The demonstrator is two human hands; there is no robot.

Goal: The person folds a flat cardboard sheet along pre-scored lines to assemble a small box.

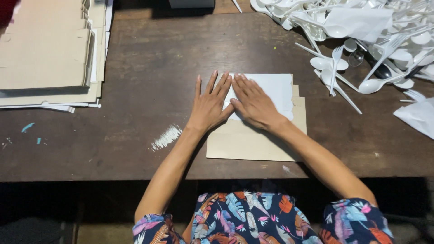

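Left hand (pixel 209 105) and right hand (pixel 254 103) lie flat, fingers spread, grasping nothing, side by side pressing a white paper sheet (pixel 276 90) onto a flat cardboard blank (pixel 253 142) on the worktop (pixel 149 68).

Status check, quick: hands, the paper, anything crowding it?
Left hand and right hand flat, pressing white paper onto brown cardboard sheet. Cutlery pile off right, cardboard stack off left, both apart from it.

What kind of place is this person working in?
Probably a small hand-packing workshop. On a worn dark wooden table lie a stack of flat cardboard blanks and a heap of white plastic spoons and forks, while both hands press a white paper sheet onto a cardboard piece.
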